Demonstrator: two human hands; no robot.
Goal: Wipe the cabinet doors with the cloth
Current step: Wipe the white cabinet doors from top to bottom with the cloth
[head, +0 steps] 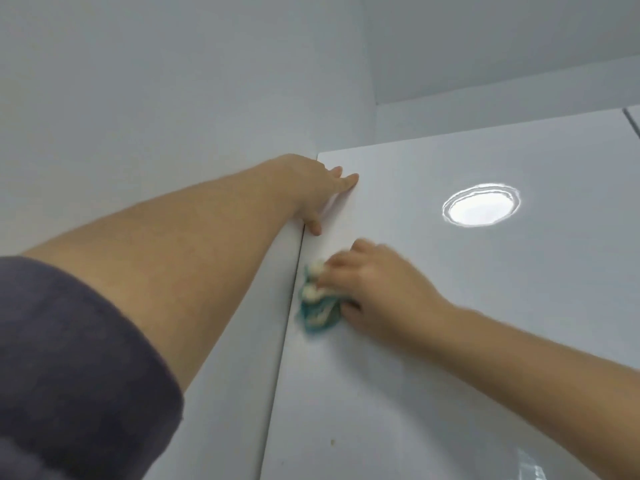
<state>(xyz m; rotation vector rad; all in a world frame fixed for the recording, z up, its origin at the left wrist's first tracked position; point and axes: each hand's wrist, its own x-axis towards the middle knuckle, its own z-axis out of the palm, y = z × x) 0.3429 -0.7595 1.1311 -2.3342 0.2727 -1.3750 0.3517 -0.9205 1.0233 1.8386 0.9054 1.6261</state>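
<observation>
As left hand (311, 188) fingers (348, 180) lie straight on the cabinet door (450, 289), right hand (381, 285) clutches the cloth (317, 306).

cloth (317, 299) on cabinet door (450, 306)

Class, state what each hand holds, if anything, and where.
Right hand grips the bunched cloth by its right side, against the cabinet door. Left hand holds nothing, resting on the door's top left corner.
</observation>
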